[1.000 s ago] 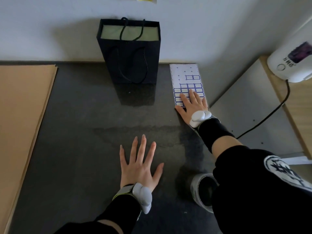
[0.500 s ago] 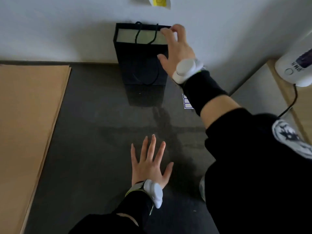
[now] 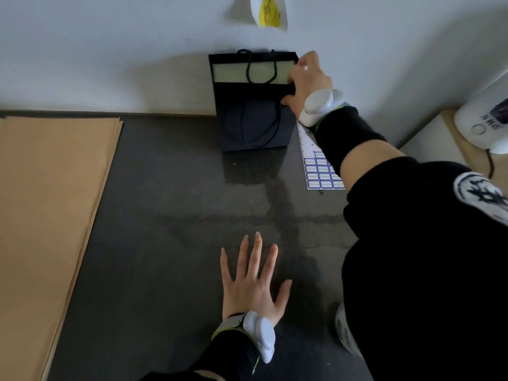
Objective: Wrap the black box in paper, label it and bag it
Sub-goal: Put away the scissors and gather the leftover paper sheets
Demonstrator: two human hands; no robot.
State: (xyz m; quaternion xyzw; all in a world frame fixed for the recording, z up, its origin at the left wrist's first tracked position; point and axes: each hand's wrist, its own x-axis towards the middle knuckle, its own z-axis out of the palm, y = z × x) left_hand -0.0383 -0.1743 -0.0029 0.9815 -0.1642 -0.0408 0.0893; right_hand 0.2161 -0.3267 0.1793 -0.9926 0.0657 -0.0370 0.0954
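A black paper bag (image 3: 254, 119) with cord handles stands upright against the wall at the back of the dark table (image 3: 165, 243). My right hand (image 3: 306, 78) grips the bag's top right rim, fingers over the edge and thumb on the front. My left hand (image 3: 251, 281) rests flat on the table near me, fingers spread. A sheet of blue-bordered labels (image 3: 320, 171) lies right of the bag, partly under my right forearm. A stack of brown wrapping paper (image 3: 46, 215) lies on the left. No black box is visible.
A white device (image 3: 483, 127) with a black cable sits on a wooden surface at the right. A yellow and white tag (image 3: 269, 12) hangs on the wall above the bag. A round light-rimmed object (image 3: 343, 331) shows beside my right sleeve.
My right hand left the label sheet, rose to the bag and now grips its top right rim. My left hand stayed flat on the table.
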